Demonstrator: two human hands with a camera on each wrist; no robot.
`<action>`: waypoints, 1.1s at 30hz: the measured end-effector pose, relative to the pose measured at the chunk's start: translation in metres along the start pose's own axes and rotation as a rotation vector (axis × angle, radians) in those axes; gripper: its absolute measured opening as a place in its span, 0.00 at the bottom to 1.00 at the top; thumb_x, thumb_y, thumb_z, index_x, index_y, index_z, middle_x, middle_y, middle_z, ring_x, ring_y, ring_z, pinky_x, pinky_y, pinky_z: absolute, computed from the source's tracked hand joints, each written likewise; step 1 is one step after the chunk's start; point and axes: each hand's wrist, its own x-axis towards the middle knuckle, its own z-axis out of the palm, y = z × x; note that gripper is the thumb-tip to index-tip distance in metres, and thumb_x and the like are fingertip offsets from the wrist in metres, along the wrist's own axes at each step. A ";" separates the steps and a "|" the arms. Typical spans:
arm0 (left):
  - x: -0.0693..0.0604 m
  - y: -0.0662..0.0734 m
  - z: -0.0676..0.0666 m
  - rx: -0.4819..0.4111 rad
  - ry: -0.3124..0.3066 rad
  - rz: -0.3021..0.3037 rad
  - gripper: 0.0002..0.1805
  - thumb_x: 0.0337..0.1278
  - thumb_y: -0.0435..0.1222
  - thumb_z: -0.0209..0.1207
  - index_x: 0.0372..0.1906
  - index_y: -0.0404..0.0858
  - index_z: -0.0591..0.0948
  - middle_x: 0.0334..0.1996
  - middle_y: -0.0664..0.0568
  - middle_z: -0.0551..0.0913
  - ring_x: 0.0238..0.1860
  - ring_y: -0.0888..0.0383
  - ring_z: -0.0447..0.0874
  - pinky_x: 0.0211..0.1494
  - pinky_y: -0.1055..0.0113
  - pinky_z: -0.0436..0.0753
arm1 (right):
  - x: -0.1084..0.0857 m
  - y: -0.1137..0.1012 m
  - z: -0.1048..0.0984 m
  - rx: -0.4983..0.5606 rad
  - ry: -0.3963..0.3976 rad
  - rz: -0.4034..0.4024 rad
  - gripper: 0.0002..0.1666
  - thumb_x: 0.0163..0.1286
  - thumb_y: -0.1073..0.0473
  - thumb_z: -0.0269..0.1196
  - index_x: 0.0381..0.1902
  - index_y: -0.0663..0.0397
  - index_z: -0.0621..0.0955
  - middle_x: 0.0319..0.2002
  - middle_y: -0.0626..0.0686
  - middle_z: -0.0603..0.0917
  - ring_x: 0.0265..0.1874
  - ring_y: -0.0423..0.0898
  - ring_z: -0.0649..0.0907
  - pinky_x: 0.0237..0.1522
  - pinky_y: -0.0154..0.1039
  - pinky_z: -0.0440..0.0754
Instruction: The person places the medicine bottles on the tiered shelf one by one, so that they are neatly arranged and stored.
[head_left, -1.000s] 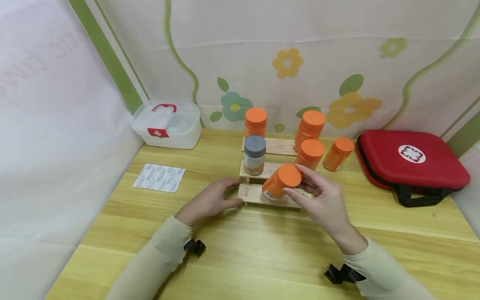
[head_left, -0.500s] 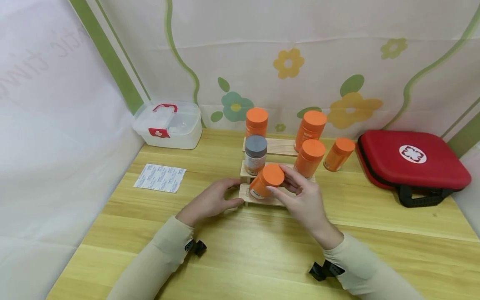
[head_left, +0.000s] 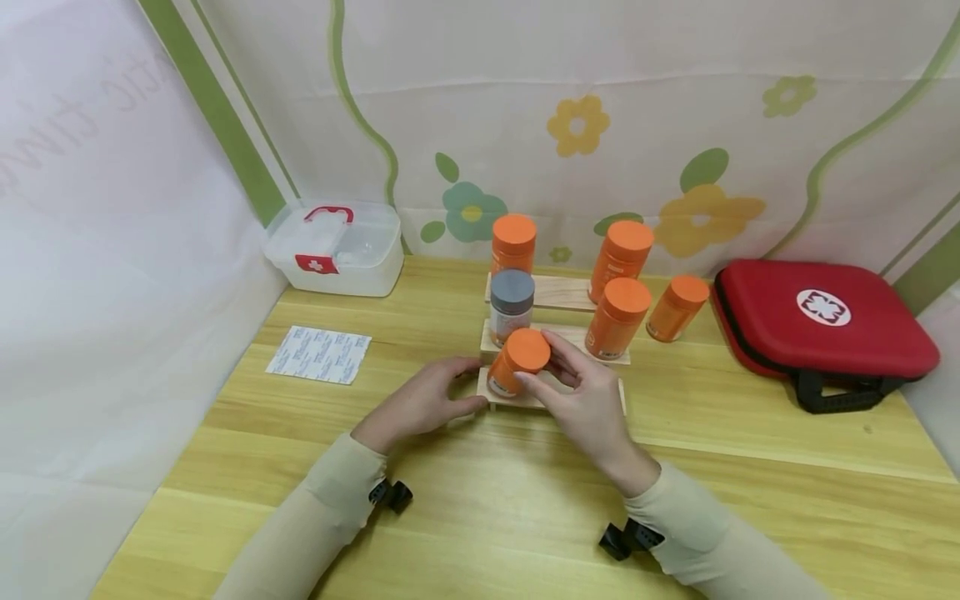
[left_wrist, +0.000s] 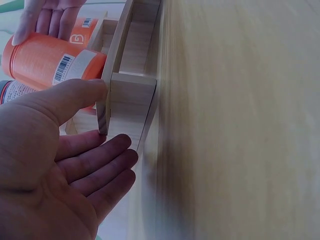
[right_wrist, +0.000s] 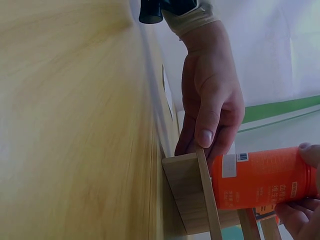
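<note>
My right hand (head_left: 591,407) grips an orange pill bottle (head_left: 510,367) near its lid, thumb in front and fingers behind. The bottle's base meets the left part of the lowest step of a wooden step rack (head_left: 615,398). My left hand (head_left: 420,402) holds the left end of that step between thumb and fingers; in the left wrist view the thumb (left_wrist: 90,92) lies along the board's edge. Behind the held bottle, a grey-lidded bottle (head_left: 512,307) stands on the middle step's left, and an orange bottle (head_left: 617,321) on its right. Two more orange bottles occupy the top step.
Right of the rack, a smaller orange bottle (head_left: 677,310) stands on the table beside a red first-aid case (head_left: 825,321). At the left are a clear plastic first-aid box (head_left: 337,250) and a printed blister sheet (head_left: 318,355). A printed curtain hangs behind.
My right hand has slid the orange pill bottle leftward along the lowest step, from its middle to its left part. The left hand has stayed on the rack's left end.
</note>
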 end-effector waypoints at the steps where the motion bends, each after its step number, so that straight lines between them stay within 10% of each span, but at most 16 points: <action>1: 0.000 0.000 0.000 0.001 0.000 -0.004 0.36 0.72 0.47 0.70 0.78 0.37 0.75 0.76 0.44 0.78 0.78 0.45 0.74 0.83 0.45 0.72 | 0.000 -0.001 0.001 -0.002 -0.001 -0.002 0.39 0.59 0.73 0.80 0.68 0.71 0.81 0.62 0.67 0.87 0.56 0.61 0.90 0.57 0.31 0.88; 12: 0.000 -0.002 0.001 0.003 0.009 0.012 0.35 0.73 0.46 0.69 0.78 0.39 0.74 0.76 0.45 0.78 0.78 0.46 0.75 0.83 0.46 0.72 | 0.004 -0.006 0.014 -0.161 0.011 -0.098 0.39 0.61 0.65 0.82 0.68 0.70 0.81 0.60 0.66 0.89 0.53 0.59 0.93 0.53 0.46 0.93; 33: 0.000 -0.001 0.000 -0.006 -0.003 0.013 0.36 0.73 0.47 0.69 0.79 0.42 0.74 0.76 0.47 0.78 0.78 0.47 0.74 0.83 0.46 0.72 | -0.003 0.002 0.017 -0.271 -0.002 -0.167 0.35 0.60 0.66 0.81 0.64 0.72 0.83 0.57 0.68 0.90 0.51 0.59 0.93 0.50 0.46 0.94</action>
